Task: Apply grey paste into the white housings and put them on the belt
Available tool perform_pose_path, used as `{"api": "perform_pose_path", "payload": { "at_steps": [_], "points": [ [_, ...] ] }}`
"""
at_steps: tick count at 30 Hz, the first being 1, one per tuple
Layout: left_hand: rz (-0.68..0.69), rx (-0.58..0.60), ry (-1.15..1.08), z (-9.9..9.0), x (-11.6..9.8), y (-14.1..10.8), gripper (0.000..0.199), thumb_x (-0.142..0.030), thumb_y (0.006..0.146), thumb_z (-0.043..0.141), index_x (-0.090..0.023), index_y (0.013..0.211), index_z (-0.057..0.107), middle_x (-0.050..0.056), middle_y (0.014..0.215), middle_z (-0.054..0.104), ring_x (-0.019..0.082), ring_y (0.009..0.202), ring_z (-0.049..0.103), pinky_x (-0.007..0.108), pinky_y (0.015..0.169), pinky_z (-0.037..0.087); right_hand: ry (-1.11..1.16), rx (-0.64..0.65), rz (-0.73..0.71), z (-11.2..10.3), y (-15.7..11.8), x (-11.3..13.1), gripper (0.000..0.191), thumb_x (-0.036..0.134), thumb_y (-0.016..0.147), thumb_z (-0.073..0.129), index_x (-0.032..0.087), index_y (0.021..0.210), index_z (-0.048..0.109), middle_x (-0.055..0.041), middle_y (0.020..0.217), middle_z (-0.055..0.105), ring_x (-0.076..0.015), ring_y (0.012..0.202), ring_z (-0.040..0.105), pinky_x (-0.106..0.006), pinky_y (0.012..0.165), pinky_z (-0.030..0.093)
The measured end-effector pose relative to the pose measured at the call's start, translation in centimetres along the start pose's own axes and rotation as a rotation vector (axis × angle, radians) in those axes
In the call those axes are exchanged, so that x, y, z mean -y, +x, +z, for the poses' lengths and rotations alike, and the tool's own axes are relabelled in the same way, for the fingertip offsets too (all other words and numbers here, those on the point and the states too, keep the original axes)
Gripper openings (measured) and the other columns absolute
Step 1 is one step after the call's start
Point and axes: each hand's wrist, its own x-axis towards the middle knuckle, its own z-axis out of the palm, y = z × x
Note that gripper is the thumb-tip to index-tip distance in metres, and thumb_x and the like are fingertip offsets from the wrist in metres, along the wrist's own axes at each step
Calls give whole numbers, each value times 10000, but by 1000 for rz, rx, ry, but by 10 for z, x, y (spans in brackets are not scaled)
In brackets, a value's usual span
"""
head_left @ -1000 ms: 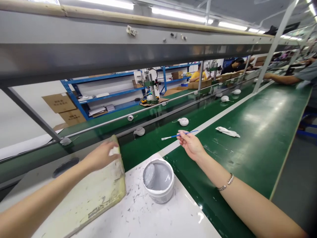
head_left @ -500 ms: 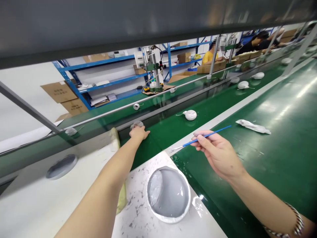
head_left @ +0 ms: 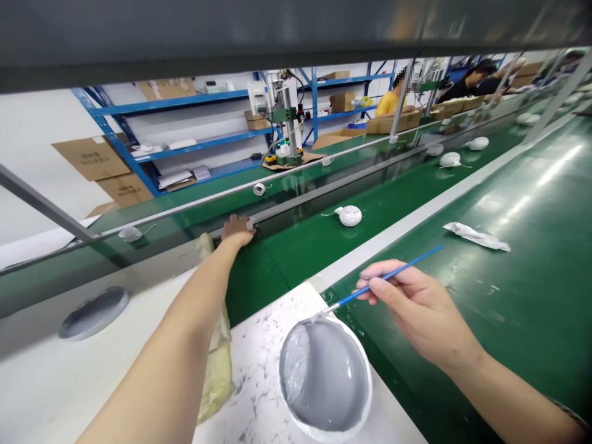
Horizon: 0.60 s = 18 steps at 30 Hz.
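Note:
My right hand (head_left: pixel 416 302) pinches a thin paintbrush (head_left: pixel 388 275) by its blue handle. Its bristles touch the far rim of a round white tub (head_left: pixel 367 401) filled with smooth grey paste (head_left: pixel 330 376). My left hand (head_left: pixel 238 230) reaches out to the far side of the green conveyor belt (head_left: pixel 287 246), its fingers curled round a white round part (head_left: pixel 251 223). Only a sliver of that part shows by the thumb. Farther right on the belt lies a round white casing (head_left: pixel 350 216) with a thin wire.
The tub stands on a paste-smeared white board (head_left: pixel 259 351) beside a yellowish wrapped strip (head_left: pixel 217 376). A grey-coated lid (head_left: pixel 95 313) lies at left. A crumpled white tube (head_left: pixel 478 236) rests on the green table. Metal posts and a dark overhead panel (head_left: pixel 277 31) frame the space; co-workers sit far off.
My left hand has moved left along the belt's far side, and the part there is now mostly covered. The brush has come down to the tub's rim.

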Motion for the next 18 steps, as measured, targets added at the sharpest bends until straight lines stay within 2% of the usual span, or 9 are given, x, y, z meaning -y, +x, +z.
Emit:
{"api": "perform_pose_path", "payload": {
  "at_steps": [5,10,14,18],
  "points": [
    [-102,-89,-68,2,14,3,451,-365,916,603,-176,1319,533,135,1386,503,299,1212,531,533,987,471,-61,-11,8,-1,4,-5,238,457,794,748,234,876,746,-54,802,724,-142,671,695,-205,591,581],
    [-125,-94,-241,-2,9,-6,428,-329,909,620,-178,1302,544,130,1351,532,285,1186,551,515,967,489,-62,-15,-12,-2,4,-5,254,474,792,742,229,857,740,-54,782,726,-145,662,690,-213,583,577],
    [-160,-33,-503,-14,2,-31,382,-339,923,595,-158,1259,574,114,1319,547,272,1156,571,477,956,503,-48,-15,-30,-3,1,0,216,441,800,745,231,853,738,-42,789,731,-130,672,694,-193,590,571],
    [-243,14,-926,-42,0,-68,396,-336,920,606,-162,1273,556,123,1268,580,249,1072,607,460,884,541,-27,28,-62,0,-4,11,188,401,811,741,216,846,731,-40,800,732,-134,670,704,-215,611,592]
  ]
}}
